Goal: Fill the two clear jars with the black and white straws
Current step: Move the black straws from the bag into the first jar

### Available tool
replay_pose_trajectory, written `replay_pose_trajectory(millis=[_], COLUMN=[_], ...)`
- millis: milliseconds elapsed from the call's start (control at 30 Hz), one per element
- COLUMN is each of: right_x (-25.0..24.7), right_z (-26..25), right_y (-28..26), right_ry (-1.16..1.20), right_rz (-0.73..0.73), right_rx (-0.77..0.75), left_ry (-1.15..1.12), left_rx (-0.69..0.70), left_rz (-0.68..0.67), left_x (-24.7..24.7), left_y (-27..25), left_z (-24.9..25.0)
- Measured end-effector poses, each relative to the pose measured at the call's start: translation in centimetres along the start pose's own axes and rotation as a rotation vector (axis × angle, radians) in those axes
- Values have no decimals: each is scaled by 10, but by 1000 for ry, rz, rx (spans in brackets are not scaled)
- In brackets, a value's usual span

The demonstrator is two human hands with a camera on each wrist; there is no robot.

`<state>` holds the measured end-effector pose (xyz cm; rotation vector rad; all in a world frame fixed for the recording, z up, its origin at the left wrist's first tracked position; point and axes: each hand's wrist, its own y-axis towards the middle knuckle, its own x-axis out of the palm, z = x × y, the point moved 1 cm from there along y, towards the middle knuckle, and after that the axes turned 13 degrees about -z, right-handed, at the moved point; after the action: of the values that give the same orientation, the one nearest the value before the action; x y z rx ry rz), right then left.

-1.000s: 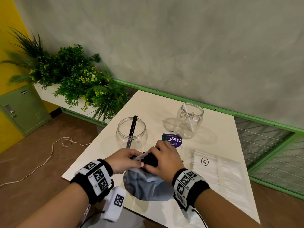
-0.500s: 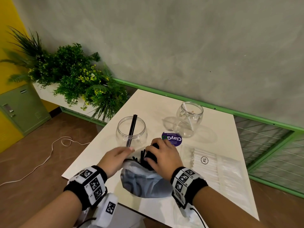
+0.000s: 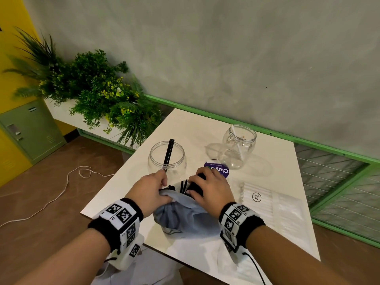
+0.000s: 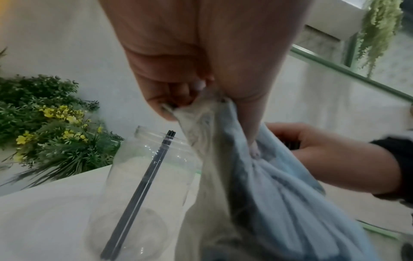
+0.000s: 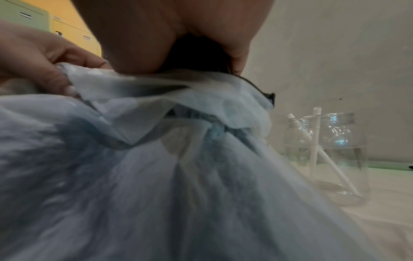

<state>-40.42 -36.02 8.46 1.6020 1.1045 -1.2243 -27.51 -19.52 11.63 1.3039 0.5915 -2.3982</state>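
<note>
- The white table [image 3: 277, 177] carried everything, and a flat clear packet of white straws [image 3: 273, 204] lay at its right side, unopened as far as could be seen
- A pale blue bag [image 3: 185, 214] sat at the near edge; the left hand [image 3: 150, 191] pinched its rim tight and held the mouth open
- The wide clear jar [image 3: 167, 159] stood just beyond that hand with a few black straws leaning inside; the narrower jar [image 3: 239, 146], further right, held a couple of white ones
- The right hand [image 3: 209, 188] was curled round a bundle of black straws [image 3: 183, 186] at the bag's mouth
- To do this well, I judged, the bundle should be drawn out straight while the left hand kept the bag pinned, then carried ends-down into the wide jar, so that loose straws neither snagged nor scattered
</note>
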Motion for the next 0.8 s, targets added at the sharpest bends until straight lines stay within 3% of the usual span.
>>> replay_pose_trajectory(millis=[133,333,533,667,800], right_x=[0,-2,-2,-1,-2], right_z=[1,4,2,2,2], right_y=[-2,-4,-6,-9,-9], right_ry=[-7,-20,-10,-11,-17], right_rz=[6,-6,17,36,28], right_rx=[31,40,45,50,59], left_ry=[4,-69,104,170,-138], left_rx=[77,192,253,171,23], left_rz=[1,-107,95,161,69], left_x=[-1,-16,-2,5,7], left_y=[-7,-10,-12,-19,-22], left_z=[2,-6,-10,-16,-18])
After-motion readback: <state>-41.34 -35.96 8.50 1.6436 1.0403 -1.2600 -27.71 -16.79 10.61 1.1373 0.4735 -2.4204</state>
